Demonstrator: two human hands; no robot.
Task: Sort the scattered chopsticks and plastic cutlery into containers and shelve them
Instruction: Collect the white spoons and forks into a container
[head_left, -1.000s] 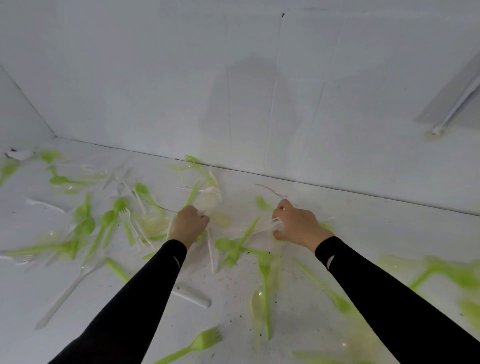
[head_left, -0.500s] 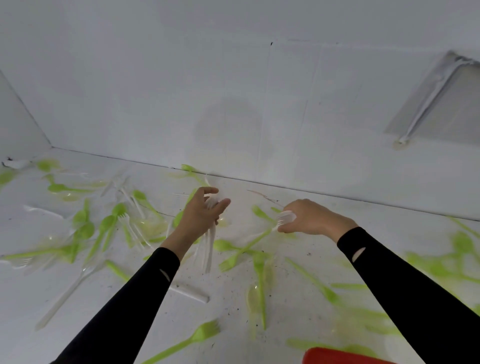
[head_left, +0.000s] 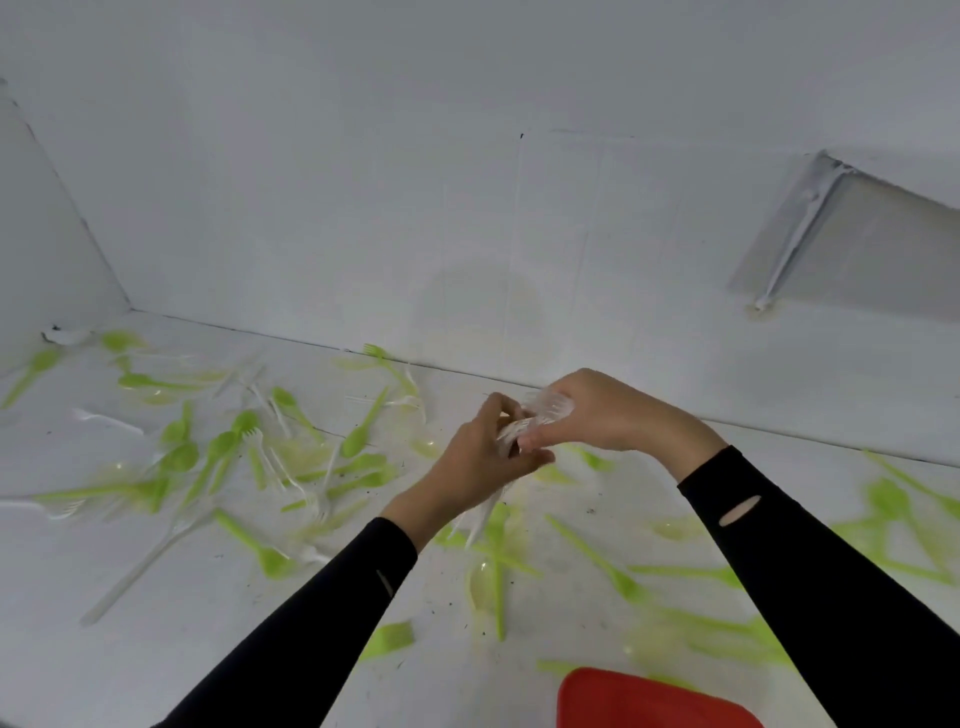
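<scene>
Both hands have lifted off the white surface (head_left: 130, 649) (floor or worktop, I cannot tell) and come together, where a second ago they were down among the litter and well apart. The left hand (head_left: 478, 462) has its grip curled round a bundle of clear forks (head_left: 545, 408), handles hanging below its wrist. The right hand (head_left: 608, 415) pinches the pronged ends of the same bundle, apparently adding the fork it carried. So the clear forks are being gathered as one sort, held in the air and not yet in any container.

Behind stands a white wall (head_left: 363, 208) with a bracket (head_left: 795, 239) on its right. A red container (head_left: 649, 699) has come into view at the bottom edge, near the right sleeve; it looks like the likely drop point. Green spoons and forks (head_left: 223, 447) lie scattered across the surface, thickest on the left, crossing one another, so each will need picking apart. One long clear fork (head_left: 145, 566) lies alone at the left. No chopsticks can be made out.
</scene>
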